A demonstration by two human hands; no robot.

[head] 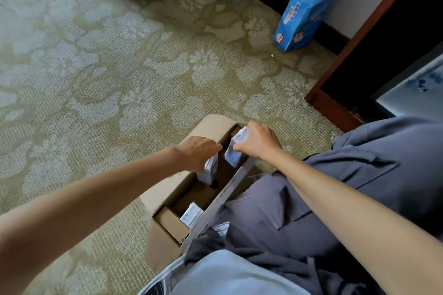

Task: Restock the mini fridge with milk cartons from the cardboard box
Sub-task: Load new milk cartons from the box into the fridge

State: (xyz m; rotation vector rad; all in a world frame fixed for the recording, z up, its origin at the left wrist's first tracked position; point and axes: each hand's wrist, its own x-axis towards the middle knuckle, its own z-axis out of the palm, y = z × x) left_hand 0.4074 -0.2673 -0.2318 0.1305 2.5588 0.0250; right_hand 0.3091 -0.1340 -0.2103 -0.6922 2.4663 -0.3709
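Cartons fill both your hands over the cardboard box [167, 189] at six o'clock: your left hand [196, 153] grips one milk carton [211, 171], your right hand [257, 142] clasps another carton [236, 151].

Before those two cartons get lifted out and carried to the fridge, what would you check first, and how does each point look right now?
1. Left hand closed on its milk carton: ok.
2. Right hand closed on the other carton: ok.
3. Cartons free of the cardboard box walls: cannot tell; both sit partly inside the opening.
4. Flap along the person's side out of the lifting path: ok, it leans outward.
5. Fridge door open and shelf free: cannot tell; only a pale edge shows at far right.
6. Stock left: ok, another carton remains in the box.
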